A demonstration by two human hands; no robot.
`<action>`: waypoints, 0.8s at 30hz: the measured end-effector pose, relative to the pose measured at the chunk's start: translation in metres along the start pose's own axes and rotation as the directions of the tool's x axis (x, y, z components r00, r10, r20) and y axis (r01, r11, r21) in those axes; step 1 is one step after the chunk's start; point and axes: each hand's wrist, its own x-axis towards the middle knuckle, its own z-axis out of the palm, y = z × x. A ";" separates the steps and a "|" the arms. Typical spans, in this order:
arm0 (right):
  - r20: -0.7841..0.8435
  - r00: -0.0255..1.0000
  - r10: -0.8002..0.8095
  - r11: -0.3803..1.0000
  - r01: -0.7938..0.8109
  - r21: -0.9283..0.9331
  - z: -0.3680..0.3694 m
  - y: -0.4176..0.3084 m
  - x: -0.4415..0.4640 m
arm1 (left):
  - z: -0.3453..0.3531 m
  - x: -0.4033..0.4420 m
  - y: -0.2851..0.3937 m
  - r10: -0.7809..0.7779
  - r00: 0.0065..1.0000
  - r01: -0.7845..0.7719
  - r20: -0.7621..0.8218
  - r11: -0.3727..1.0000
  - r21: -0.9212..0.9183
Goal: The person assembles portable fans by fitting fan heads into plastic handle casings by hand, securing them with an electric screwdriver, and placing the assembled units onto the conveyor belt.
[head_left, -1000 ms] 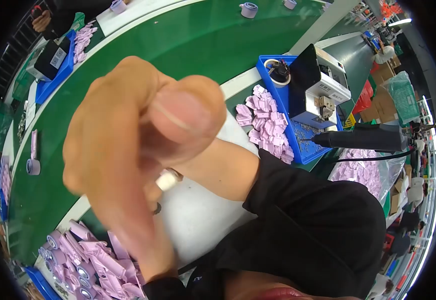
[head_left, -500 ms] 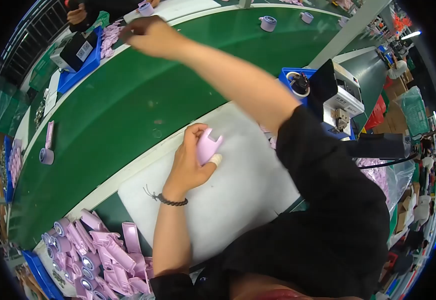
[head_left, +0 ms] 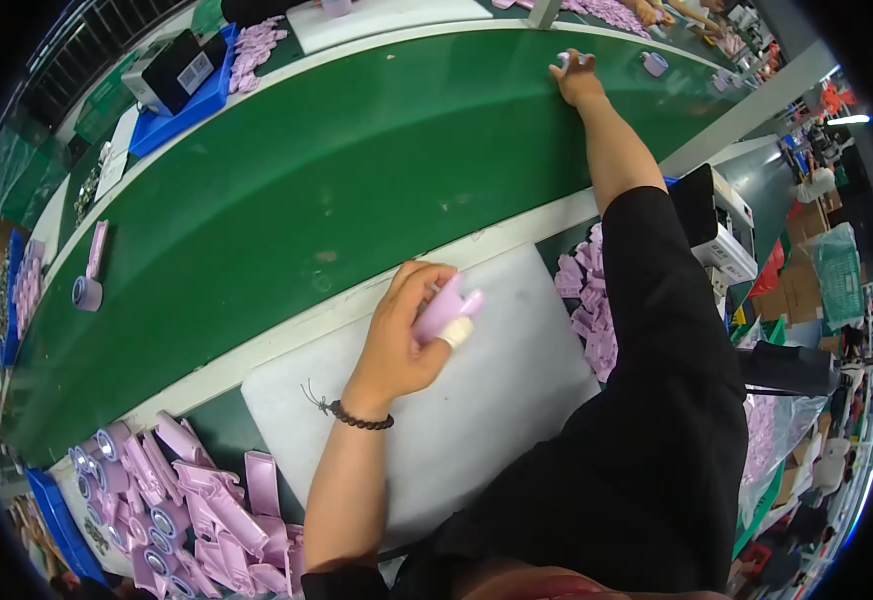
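Observation:
My left hand (head_left: 402, 335) is closed around a pink plastic shell (head_left: 441, 312) with a notched, two-pronged end. It holds the shell just above the white foam mat (head_left: 497, 400), and a pale wrap covers the thumb tip. Stretched out over the far side of the green conveyor belt (head_left: 357, 190), my right hand (head_left: 581, 82) has its fingers around a small lilac part (head_left: 576, 57), mostly hidden by the fingers. Another round lilac part (head_left: 655, 64) lies on the belt to its right.
Pink handle pieces and round lilac heads are piled (head_left: 207, 500) at the lower left. More pink pieces (head_left: 589, 300) lie right of the mat. A lilac part with a handle (head_left: 88, 290) sits on the belt's left. A boxy machine (head_left: 722, 225) stands at right.
My right hand has swung from the upper left across the belt to the lilac part at the far side. My left hand still holds the pink shell, now tilted slightly. The view has shifted.

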 end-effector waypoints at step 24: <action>0.015 0.991 -0.130 -0.039 -0.020 0.999 -0.293 -0.257 -0.283 | 0.064 -0.014 0.022 0.280 0.958 -0.129 0.060 0.234 0.964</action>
